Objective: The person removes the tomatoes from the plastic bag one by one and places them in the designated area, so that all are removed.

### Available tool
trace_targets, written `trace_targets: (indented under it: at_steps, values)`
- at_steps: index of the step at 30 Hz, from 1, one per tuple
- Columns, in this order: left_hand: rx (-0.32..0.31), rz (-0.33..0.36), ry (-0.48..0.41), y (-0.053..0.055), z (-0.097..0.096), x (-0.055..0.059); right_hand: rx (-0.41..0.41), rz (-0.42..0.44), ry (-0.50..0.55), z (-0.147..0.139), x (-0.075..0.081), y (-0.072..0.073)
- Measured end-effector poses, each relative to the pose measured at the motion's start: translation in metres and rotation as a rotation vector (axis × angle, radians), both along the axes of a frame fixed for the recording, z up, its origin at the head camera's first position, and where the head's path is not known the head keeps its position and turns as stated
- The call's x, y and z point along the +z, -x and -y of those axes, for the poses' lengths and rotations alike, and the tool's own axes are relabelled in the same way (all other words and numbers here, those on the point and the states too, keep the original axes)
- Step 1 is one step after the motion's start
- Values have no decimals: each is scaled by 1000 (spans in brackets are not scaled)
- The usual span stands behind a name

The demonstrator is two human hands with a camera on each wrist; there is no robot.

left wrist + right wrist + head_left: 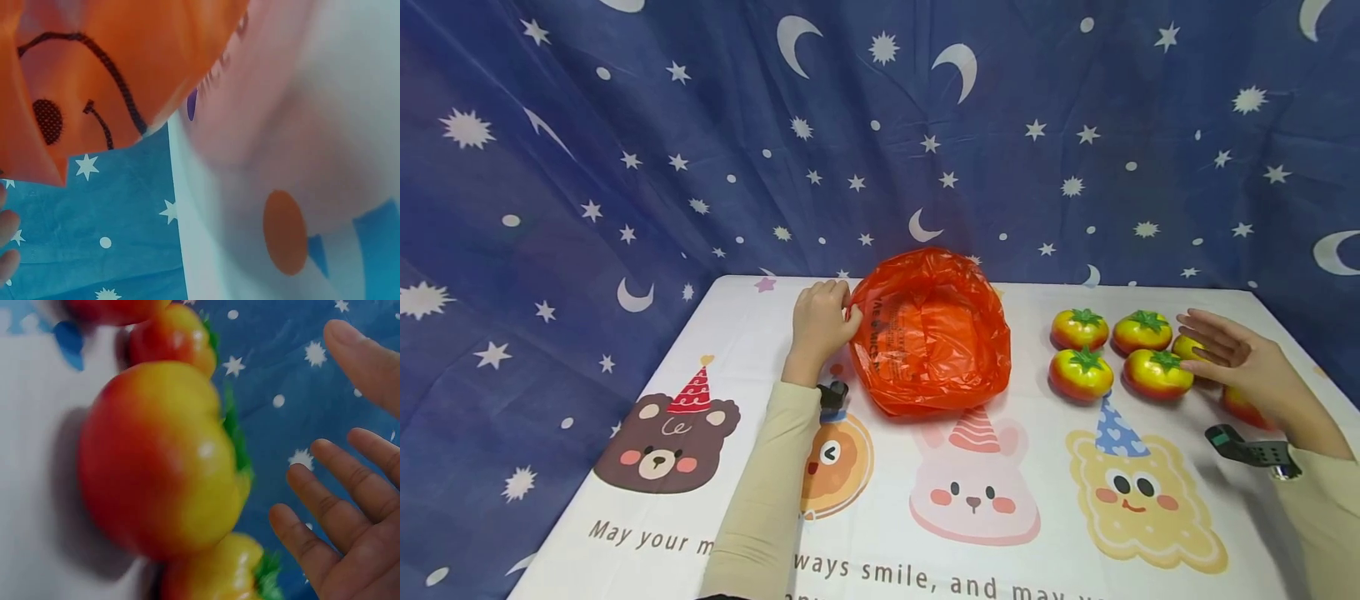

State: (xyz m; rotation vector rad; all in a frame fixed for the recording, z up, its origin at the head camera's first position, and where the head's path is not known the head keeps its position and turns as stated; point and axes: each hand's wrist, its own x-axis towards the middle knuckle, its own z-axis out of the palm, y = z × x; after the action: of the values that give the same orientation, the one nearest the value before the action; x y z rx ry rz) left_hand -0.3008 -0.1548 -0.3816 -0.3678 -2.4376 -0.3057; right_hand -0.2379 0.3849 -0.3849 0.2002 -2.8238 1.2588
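Note:
An open red plastic bag [946,337] with dark printing stands in the middle of the table, its mouth spread upward and nothing seen inside. My left hand [822,323] pinches its left rim; in the left wrist view the bag [119,81] looks orange, and fingertips show at the left edge. Several red-and-yellow toy tomatoes [1081,375] with green leafy tops lie on the right. Above the rightmost ones hovers my right hand [1251,367], fingers spread and holding nothing. In the right wrist view, a large tomato [159,462] sits beside the outstretched hand [356,525].
A white cloth [850,546] printed with cartoon animals and lettering covers the table. Behind and to the left hangs a dark blue curtain [880,108] with moons and stars. Each wrist wears a small black camera, such as the right one [1251,447].

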Motion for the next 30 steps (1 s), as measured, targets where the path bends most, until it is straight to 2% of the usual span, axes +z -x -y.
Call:
trace_targets:
  at_steps: [3, 11, 17, 22, 25, 30]
  values:
    - [10, 19, -22, 0, 0, 1, 5, -6, 0, 8, 11, 3]
    - [21, 21, -53, 1, -3, 7, 103, -75, 95, 36, 35, 13]
    - [-1, 9, -76, -1, -10, 17, 129, -116, 64, 59, 48, 22]
    - [-37, -4, -55, -3, -14, 27, 109, -92, 19, 78, 60, 28]
    - [-55, 29, -37, -5, -18, 31, 101, -76, -2, 91, 67, 30]
    - [-35, 95, 22, -9, -26, 36, 102, -68, 17, 113, 76, 32]
